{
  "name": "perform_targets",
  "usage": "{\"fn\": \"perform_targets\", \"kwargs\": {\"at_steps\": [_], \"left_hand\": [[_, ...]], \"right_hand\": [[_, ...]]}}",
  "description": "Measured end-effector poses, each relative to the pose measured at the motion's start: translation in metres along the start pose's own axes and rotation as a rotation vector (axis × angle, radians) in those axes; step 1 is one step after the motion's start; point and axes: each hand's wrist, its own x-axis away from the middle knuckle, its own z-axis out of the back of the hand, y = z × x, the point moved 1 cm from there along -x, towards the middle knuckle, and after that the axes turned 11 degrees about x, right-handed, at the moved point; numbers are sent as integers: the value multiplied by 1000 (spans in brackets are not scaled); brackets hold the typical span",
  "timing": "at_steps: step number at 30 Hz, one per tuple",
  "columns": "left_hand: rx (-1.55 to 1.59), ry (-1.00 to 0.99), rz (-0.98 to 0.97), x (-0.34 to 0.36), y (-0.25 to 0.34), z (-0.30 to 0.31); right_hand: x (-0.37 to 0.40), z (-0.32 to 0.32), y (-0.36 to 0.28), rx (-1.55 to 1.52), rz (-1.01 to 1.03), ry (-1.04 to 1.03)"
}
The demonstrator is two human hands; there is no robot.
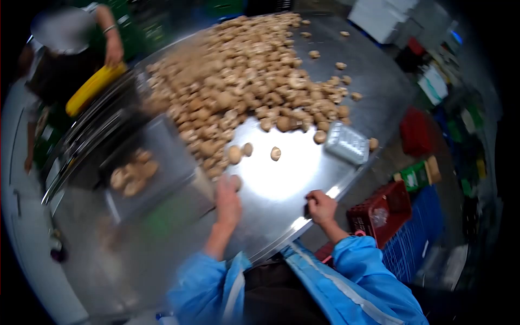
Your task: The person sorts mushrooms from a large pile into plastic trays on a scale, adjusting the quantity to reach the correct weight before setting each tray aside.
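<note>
Brown mushrooms lie in a large heap on a shiny metal table. My left hand is at the heap's near left edge, its fingertips at a mushroom; motion blurs it, so its grip is unclear. Near the table's front edge is my right hand, its fingers curled in; what they hold, if anything, is hidden. One mushroom lies apart between the hands and the heap. A clear plastic tray rests by the right edge. Left of my left hand, a grey bin holds several mushrooms.
At the upper left, another person's hand touches a yellow object. A red crate, a blue crate and a green box stand beyond the right edge. White boxes are at the upper right.
</note>
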Motion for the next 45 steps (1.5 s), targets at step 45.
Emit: {"fn": "perform_targets", "kwargs": {"at_steps": [45], "left_hand": [[-180,217,428,-96,83,-190]], "right_hand": [[-279,116,268,50,77,-375]]}}
